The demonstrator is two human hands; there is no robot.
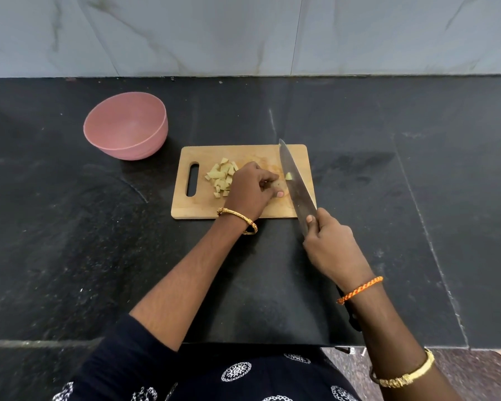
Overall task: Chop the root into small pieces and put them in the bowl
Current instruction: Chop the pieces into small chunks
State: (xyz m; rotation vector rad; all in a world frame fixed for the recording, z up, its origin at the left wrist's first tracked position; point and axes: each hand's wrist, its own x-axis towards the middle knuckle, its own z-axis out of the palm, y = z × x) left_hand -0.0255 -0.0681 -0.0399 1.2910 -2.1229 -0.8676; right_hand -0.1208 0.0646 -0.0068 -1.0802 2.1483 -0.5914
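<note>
A wooden cutting board (261,153) lies on the black counter. My left hand (250,189) presses the remaining piece of root (279,185) down on the board, mostly hiding it. A pile of several pale yellow chopped pieces (222,178) lies just left of that hand. My right hand (329,246) grips the handle of a large knife (294,180), whose blade lies across the board right beside the left fingertips, a small cut piece (288,176) against it. The pink bowl (126,125) stands off the board to the upper left and looks empty.
The black stone counter (402,198) extends to both sides of the board. A pale marble wall (243,33) closes the back. The counter's front edge runs just before my body, with floor showing at bottom right.
</note>
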